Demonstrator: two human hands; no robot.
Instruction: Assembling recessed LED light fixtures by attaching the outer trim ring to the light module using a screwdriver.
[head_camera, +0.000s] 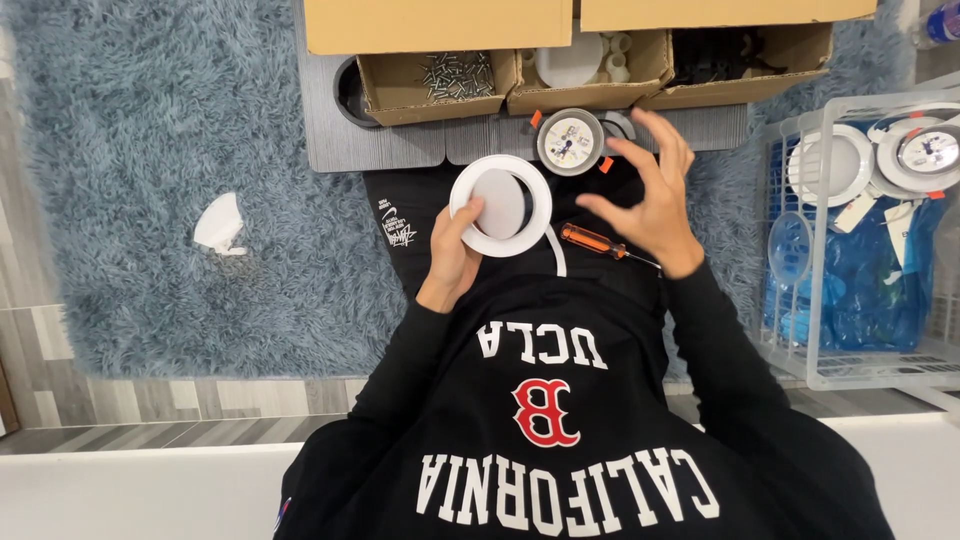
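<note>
Fingers partly hide white trim ring.

Three open brown cardboard boxes in a row at the top: left box full of silver screws, middle box with white parts, right box with dark parts. White paper tags, maybe labels, in the wire basket at right.

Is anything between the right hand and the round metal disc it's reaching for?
Nothing visible. The right hand is open, its fingertips right beside the round metal disc; the screwdriver lies below the hand, not between.
</note>
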